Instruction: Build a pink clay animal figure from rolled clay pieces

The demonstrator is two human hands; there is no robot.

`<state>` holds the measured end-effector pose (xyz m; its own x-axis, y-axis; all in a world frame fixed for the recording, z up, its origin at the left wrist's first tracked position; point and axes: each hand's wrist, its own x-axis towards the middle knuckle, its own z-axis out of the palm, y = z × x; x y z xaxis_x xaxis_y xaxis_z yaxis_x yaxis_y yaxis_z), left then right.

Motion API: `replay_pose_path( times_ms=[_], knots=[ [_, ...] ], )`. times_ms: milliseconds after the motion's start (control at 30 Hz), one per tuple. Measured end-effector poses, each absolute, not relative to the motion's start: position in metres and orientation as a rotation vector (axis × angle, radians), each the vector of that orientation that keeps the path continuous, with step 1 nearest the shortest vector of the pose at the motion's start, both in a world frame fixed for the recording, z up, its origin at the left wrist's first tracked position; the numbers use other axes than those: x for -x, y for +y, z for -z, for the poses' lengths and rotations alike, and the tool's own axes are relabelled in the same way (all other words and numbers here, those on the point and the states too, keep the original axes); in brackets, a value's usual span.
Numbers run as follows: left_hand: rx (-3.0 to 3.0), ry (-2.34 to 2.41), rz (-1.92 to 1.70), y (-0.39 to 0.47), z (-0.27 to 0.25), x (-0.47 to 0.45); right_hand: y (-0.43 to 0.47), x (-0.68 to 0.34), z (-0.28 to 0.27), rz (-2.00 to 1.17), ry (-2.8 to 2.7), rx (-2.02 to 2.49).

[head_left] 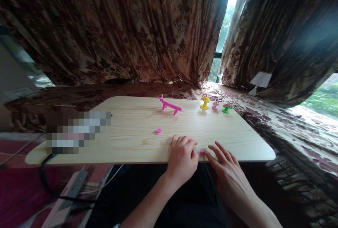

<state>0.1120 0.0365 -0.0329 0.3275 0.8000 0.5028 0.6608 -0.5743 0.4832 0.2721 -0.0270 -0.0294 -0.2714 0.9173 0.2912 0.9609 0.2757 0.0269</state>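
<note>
A small pink piece, like modelling clay (202, 152), lies near the table's front edge, between my two hands. My right hand (224, 166) has its fingers spread, and the tip of its index finger or thumb is at the piece. My left hand (183, 154) rests on the table just left of it, fingers loosely stretched and nothing visible in them. Another pink lump (158, 130) sits farther forward and left. Behind it stands a pink four-legged animal figure (171, 106) with a long body and pointed ears.
Toward the back right stand a yellow mushroom figure (204, 102), a small pink mushroom (215, 105) and a green mushroom with coloured dots (227, 108). A blurred-out object (79, 131) lies on the left of the wooden table (132, 115). A black cable (42, 175) hangs there.
</note>
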Motion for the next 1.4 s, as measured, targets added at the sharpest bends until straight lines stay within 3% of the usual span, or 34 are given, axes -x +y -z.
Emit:
replay_pose_path(
  times_ms=[1400],
  knots=[
    [-2.407, 1.314, -1.089, 0.036, 0.032, -0.113, -0.019, -0.265, 0.031, 0.334, -2.297, 1.815]
  ],
)
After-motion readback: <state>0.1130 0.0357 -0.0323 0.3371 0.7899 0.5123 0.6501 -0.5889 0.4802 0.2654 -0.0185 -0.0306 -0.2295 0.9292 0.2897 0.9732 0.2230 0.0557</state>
